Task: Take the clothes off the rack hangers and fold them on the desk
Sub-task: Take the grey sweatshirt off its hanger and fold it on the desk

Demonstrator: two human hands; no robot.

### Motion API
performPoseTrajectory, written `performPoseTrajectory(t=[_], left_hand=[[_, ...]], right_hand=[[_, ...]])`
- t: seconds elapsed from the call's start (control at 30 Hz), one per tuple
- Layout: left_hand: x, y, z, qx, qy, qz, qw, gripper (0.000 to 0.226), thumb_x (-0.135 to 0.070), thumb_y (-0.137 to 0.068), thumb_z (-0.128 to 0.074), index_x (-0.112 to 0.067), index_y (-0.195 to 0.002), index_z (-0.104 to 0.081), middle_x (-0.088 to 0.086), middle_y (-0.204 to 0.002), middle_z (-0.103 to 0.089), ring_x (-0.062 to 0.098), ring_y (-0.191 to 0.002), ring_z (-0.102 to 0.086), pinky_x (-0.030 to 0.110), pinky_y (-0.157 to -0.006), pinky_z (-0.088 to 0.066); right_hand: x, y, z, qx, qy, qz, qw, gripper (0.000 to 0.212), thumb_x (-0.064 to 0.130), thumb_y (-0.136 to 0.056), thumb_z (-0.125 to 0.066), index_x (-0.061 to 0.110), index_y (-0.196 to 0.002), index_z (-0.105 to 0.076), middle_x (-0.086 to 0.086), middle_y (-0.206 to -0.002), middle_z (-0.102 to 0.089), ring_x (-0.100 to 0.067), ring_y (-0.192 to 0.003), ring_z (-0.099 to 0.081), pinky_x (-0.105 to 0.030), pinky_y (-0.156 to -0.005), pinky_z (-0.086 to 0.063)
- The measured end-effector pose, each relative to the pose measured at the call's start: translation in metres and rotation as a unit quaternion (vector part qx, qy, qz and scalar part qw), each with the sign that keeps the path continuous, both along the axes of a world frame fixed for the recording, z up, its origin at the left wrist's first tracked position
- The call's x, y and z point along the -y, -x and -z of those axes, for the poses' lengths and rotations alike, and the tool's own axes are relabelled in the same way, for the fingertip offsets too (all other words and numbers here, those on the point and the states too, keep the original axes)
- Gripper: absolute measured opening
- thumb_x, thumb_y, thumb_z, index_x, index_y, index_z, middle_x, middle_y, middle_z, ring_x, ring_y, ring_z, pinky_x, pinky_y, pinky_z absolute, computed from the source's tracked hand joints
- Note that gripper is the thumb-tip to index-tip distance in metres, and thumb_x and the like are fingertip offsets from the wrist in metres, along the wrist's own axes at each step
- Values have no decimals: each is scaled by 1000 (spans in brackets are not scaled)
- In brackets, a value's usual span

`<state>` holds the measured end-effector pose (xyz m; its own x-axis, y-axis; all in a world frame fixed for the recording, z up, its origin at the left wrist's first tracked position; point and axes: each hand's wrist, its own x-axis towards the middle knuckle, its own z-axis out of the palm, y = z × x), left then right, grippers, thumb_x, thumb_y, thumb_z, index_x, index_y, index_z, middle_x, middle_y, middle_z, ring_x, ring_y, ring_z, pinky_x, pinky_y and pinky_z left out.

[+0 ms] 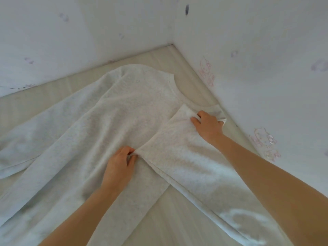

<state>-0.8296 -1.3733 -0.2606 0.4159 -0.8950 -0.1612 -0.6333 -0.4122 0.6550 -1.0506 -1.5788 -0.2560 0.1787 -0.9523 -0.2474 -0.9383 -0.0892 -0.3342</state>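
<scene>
A pale grey sweatshirt [110,121] lies spread flat on the light wooden desk [177,219], its neckline toward the far corner. Its right side is folded over the body, and the right sleeve [204,174] trails toward the near right. My left hand [120,166] pinches the lower corner of that fold near the middle of the shirt. At the shoulder end of the fold, close to the collar, my right hand [207,126] grips the cloth. The left sleeve [23,148] stretches out to the left edge of the view.
The desk sits in a corner between two white walls [266,59] with faint pink and purple cartoon prints. The right wall runs close beside the shirt's shoulder. Bare desk surface shows at the front centre and along the back left edge.
</scene>
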Motion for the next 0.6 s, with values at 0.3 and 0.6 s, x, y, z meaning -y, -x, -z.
performPoseTrajectory(t=[0.3,0.6], left_hand=[[3,23,26,222,66,187,955,67,-4,-75,-72,-15,-137,-49,9,-128,-55,32,-112,-55,46,-95,-48],[12,25,30,85,43,229,969,50,-13,-93,-61,-21,-140,-49,-12,-148,-37,10,-136,-38,34,-112,-37]], right_hand=[[-13,28,7,121,27,7,992,19,29,-94,-54,12,-102,-59,0,-95,-63,-20,-92,-57,-41,-84,-49],[-59,68,-13,103,-221,76,967,41,44,-96,-50,17,-66,-43,3,-59,-43,-10,-50,-39,-22,-52,-31]])
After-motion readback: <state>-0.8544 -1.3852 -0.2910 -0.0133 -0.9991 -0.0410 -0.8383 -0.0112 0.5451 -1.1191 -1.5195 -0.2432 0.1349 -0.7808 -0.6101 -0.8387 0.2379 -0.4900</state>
